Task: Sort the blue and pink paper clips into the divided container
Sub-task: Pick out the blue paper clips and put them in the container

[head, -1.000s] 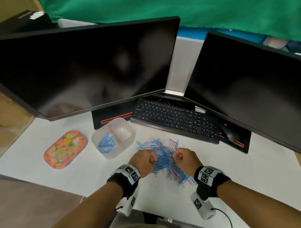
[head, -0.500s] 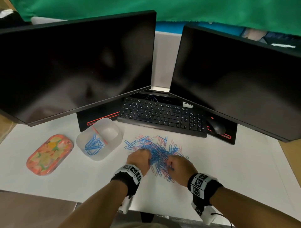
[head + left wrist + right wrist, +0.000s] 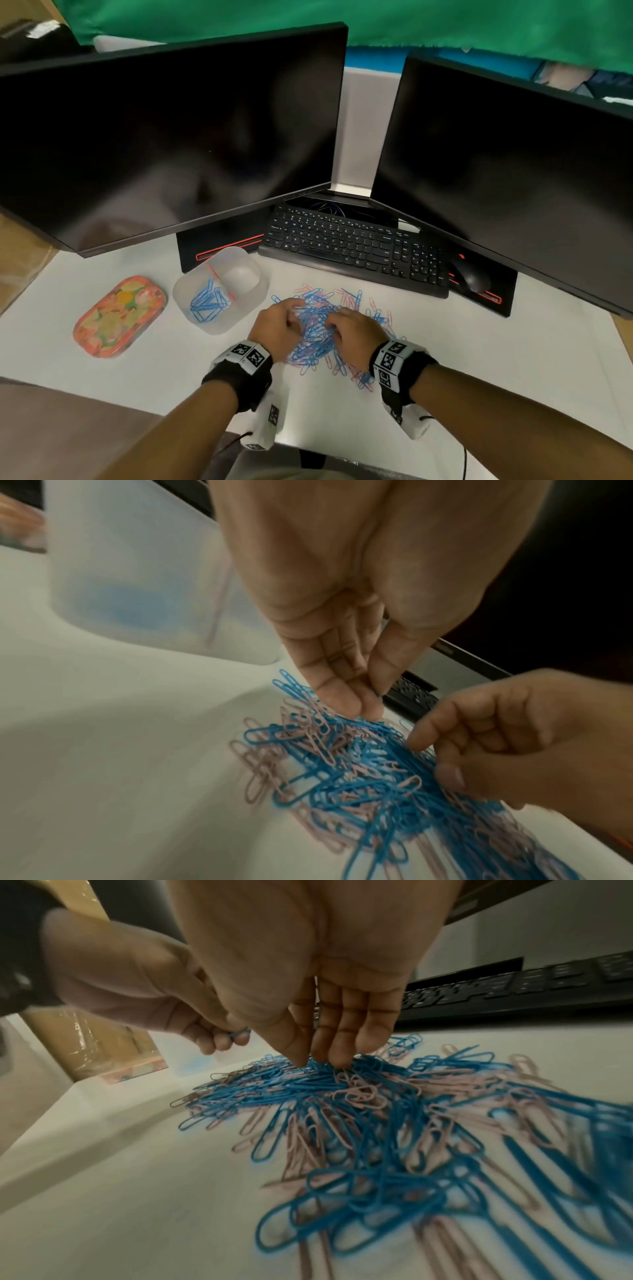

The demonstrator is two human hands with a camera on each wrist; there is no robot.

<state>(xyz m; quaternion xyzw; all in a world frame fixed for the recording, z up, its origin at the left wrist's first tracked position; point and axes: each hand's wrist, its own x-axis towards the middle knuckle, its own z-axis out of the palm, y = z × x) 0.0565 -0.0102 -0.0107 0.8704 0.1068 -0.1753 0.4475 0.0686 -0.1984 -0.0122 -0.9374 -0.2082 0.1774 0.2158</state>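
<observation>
**Both hands in the clip pile, tub parked off to the left**

Watching from beside the desk rn. The heap of thin blue and pink wire paper clips sits between the two hands on the white desk top, w/ stragglers trailing toward the right wrist. Makes sense imo: pile in the middle means either hand can pick w/o reaching.

Left hand is at the pile's left edge, fingers bent down and bunched w/ the thumb. From the right wrist cam there's a bit of blue wire between the left hand's fingertips, so I'd say it's pinching a blue clip, prob about to carry it over. Right hand is on the other side, fingers fairly straight and close together, tips poking down into the heap. Can't see it gripping anything, looks more like raking or feeling for one.

The translucent white plastic divided container is just beyond and to the left of the left hand, near it but not touching. Short hop for drops, guessing that's why it's there. Its near-left half has a loose bunch of blue clips; the far half looks empty afaict. Something thin and pink runs along the divider, can't tell if it's a clip.

Clips themselves: skinny coated wire loops, tangled and overlapping, blue clips look more numerous on top. Lots left, so early days.
</observation>
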